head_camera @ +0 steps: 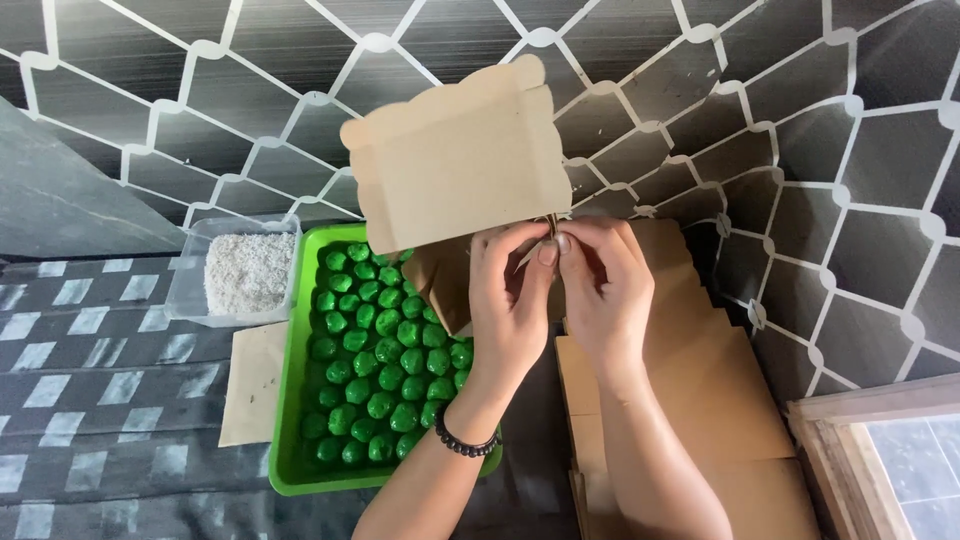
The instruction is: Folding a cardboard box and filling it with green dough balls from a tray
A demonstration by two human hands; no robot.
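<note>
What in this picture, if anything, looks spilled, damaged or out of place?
Nothing stands out. The green balls sit packed in the green tray, the white shreds stay inside their clear tub, and both hands, left hand and right hand, hold the undamaged cardboard box.

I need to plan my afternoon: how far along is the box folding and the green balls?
Done: the green balls sit in rows, filling the green tray. In hand: left hand and right hand pinch one cardboard box into shape. Left: the stack of flat cardboard blanks remains unfolded.
</note>
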